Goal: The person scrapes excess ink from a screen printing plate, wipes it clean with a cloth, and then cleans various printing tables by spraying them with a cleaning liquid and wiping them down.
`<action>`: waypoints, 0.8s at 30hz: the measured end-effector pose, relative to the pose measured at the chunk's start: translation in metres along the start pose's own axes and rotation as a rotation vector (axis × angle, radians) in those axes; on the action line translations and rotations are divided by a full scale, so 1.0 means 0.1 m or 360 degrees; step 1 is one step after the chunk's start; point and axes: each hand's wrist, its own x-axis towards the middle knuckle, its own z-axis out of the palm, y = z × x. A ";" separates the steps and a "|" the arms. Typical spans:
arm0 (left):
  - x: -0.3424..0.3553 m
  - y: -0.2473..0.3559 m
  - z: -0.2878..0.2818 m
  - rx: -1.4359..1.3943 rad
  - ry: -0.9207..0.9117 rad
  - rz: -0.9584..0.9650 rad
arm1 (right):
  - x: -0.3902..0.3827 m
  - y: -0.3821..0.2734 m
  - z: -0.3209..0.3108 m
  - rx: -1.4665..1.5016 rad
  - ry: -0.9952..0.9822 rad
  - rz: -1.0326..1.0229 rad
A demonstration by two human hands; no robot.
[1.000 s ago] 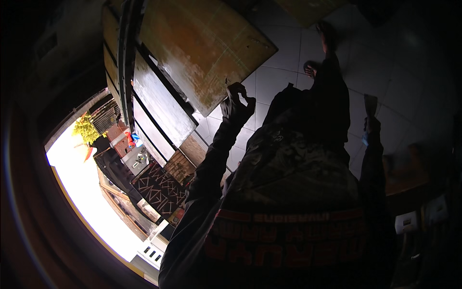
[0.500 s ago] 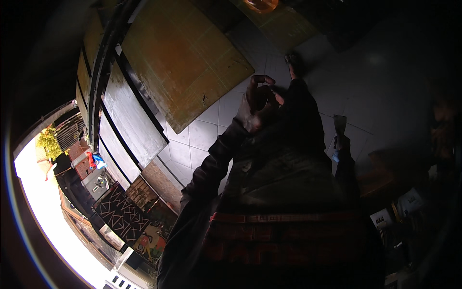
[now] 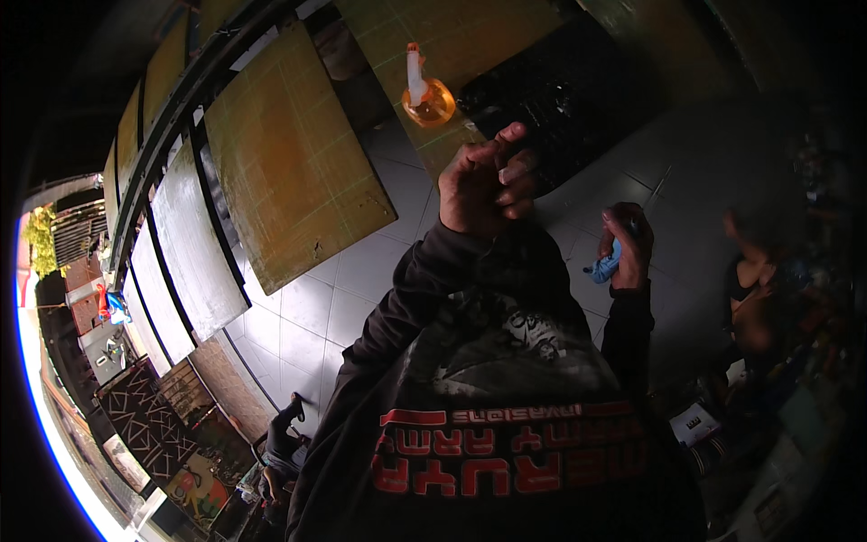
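My left hand (image 3: 483, 185) is raised at the middle, fingers bent and apart, with nothing visible in them. An orange spray bottle (image 3: 429, 104) with a white neck stands just beyond it on a yellowish board (image 3: 388, 27), beside a dark patch. At the right, lower down, my right hand (image 3: 629, 239) is closed around a light-blue cloth (image 3: 599, 269) and a scraper (image 3: 656, 185), whose thin blade is faint against the tiles. Left of my left hand, a large yellowish panel (image 3: 293, 158) with worn corners sits on the rack.
A dark metal rack rail (image 3: 176, 140) carries yellow and white panels (image 3: 190, 248) over the tiled floor (image 3: 312, 325). A person (image 3: 754, 298) is at the right, another (image 3: 289, 443) at lower left. Cluttered items (image 3: 695, 425) line the lower right; a bright doorway is at the far left.
The view has swung, bringing the spray bottle and upper board into sight. My left hand has moved from the panel's corner toward the bottle; my right hand is higher, scraper blade seen more edge-on.
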 end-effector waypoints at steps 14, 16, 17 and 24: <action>0.80 -0.53 0.04 0.0349 0.0213 0.0045 | 0.63 -0.70 0.15 0.0017 -0.0499 -0.0084; 0.86 -0.52 0.06 0.0197 0.0266 -0.0113 | 0.72 -0.72 0.10 -0.0036 -0.0597 -0.0142; 0.88 -0.52 0.06 0.0120 0.0293 -0.0190 | 0.75 -0.73 0.07 -0.0059 -0.0629 -0.0136; 0.98 -0.62 -0.07 -0.0148 0.0372 -0.0310 | 0.86 -0.76 0.03 -0.0111 -0.0663 -0.0205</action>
